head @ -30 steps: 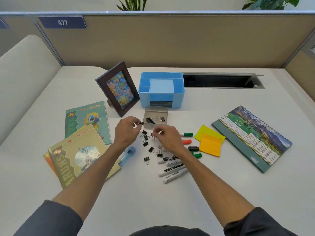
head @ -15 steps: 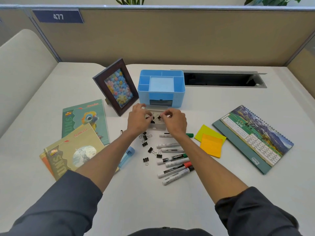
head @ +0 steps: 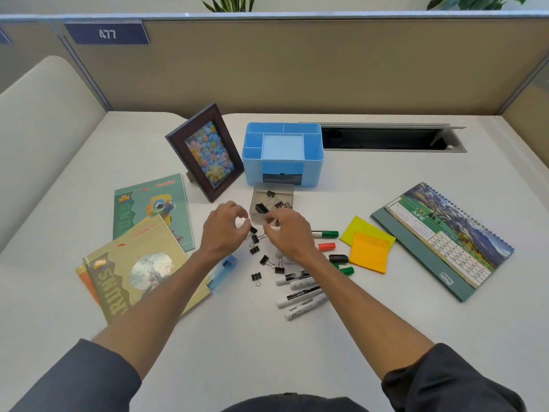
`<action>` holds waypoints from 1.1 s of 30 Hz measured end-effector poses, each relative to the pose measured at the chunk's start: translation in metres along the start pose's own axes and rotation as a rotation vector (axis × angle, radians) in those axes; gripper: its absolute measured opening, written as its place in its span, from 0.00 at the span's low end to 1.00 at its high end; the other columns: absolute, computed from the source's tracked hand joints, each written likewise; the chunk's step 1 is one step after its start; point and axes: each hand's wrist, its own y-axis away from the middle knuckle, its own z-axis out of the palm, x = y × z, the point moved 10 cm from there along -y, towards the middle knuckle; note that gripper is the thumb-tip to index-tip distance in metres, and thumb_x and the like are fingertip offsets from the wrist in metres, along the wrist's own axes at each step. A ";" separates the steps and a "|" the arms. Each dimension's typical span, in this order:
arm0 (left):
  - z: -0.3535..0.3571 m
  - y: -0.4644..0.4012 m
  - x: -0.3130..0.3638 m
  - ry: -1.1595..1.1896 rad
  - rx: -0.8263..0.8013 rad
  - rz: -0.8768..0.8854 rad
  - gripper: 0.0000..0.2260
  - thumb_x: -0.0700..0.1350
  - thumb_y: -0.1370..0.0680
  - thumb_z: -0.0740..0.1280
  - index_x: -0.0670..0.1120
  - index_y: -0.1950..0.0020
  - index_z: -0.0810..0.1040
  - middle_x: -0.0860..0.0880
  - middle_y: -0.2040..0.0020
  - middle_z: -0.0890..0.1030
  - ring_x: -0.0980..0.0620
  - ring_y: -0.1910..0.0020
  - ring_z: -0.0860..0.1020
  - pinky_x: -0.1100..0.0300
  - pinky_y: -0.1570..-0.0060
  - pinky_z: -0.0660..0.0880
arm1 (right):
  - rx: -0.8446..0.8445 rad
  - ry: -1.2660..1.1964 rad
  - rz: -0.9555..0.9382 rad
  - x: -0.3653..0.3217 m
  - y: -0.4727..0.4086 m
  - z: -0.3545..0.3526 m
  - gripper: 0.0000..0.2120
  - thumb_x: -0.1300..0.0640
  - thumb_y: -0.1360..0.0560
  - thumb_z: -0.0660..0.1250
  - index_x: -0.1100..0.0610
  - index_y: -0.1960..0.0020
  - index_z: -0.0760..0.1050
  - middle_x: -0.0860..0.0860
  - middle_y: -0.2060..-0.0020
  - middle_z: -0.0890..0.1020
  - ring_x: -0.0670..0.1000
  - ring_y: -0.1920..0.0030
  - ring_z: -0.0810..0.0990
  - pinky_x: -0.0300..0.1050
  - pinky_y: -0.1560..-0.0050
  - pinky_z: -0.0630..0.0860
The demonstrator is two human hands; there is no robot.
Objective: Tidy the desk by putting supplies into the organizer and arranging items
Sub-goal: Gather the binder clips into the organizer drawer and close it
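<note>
A small grey drawer tray (head: 285, 192) lies in front of the blue organizer (head: 282, 171) and holds several black binder clips. More binder clips (head: 255, 250) lie loose on the desk just below it. My left hand (head: 224, 230) hovers over the loose clips with curled, parted fingers, its fingertips next to one clip. Beside it, my right hand (head: 289, 231) hangs over the tray's near edge, fingers bent down, with nothing seen in them. Several white markers (head: 300, 289) lie under and right of my right wrist.
A dark picture frame (head: 205, 153) stands left of the organizer. Two books (head: 151, 203) (head: 133, 269) and a small blue stapler-like item (head: 222, 272) lie left. Yellow (head: 367, 233) and orange (head: 368, 255) sticky notes and a calendar (head: 442, 239) lie right. A cable slot (head: 386, 139) opens behind.
Both hands carried clips up to the grey tray, left them there, and have drawn back toward the loose clips. More clips now lie in the tray.
</note>
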 end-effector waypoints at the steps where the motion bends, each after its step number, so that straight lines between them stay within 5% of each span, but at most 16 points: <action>1: 0.005 0.003 -0.002 -0.017 -0.051 0.000 0.09 0.47 0.25 0.67 0.46 0.48 0.82 0.50 0.50 0.81 0.50 0.50 0.77 0.54 0.51 0.74 | -0.040 0.030 -0.017 -0.004 0.001 0.006 0.12 0.53 0.24 0.66 0.53 0.42 0.81 0.48 0.49 0.83 0.48 0.49 0.78 0.47 0.46 0.76; 5: 0.022 0.014 -0.008 -0.103 -0.203 0.026 0.14 0.44 0.21 0.63 0.48 0.37 0.78 0.48 0.38 0.78 0.49 0.40 0.73 0.53 0.43 0.71 | -0.117 0.163 -0.069 -0.013 0.006 0.021 0.14 0.54 0.23 0.66 0.52 0.38 0.79 0.50 0.40 0.81 0.53 0.40 0.76 0.48 0.42 0.73; 10: 0.036 0.019 -0.007 -0.162 -0.298 0.071 0.17 0.43 0.20 0.62 0.51 0.32 0.74 0.49 0.36 0.74 0.48 0.38 0.70 0.50 0.44 0.73 | -0.119 0.246 -0.095 -0.016 0.007 0.027 0.13 0.56 0.23 0.66 0.52 0.40 0.80 0.51 0.45 0.82 0.54 0.42 0.77 0.49 0.45 0.74; 20: 0.035 0.016 -0.004 -0.163 -0.251 0.069 0.12 0.46 0.21 0.64 0.47 0.38 0.77 0.48 0.39 0.75 0.47 0.41 0.72 0.51 0.46 0.73 | -0.090 0.266 -0.115 -0.015 0.009 0.027 0.08 0.55 0.22 0.66 0.54 0.47 0.82 0.50 0.51 0.82 0.53 0.49 0.78 0.48 0.51 0.74; 33: 0.008 0.011 -0.019 0.255 -0.078 -0.149 0.04 0.40 0.29 0.74 0.46 0.55 0.82 0.51 0.60 0.83 0.55 0.60 0.80 0.61 0.58 0.75 | -0.187 0.102 -0.004 -0.003 0.010 0.029 0.03 0.55 0.24 0.68 0.52 0.52 0.79 0.47 0.56 0.83 0.50 0.55 0.79 0.48 0.52 0.77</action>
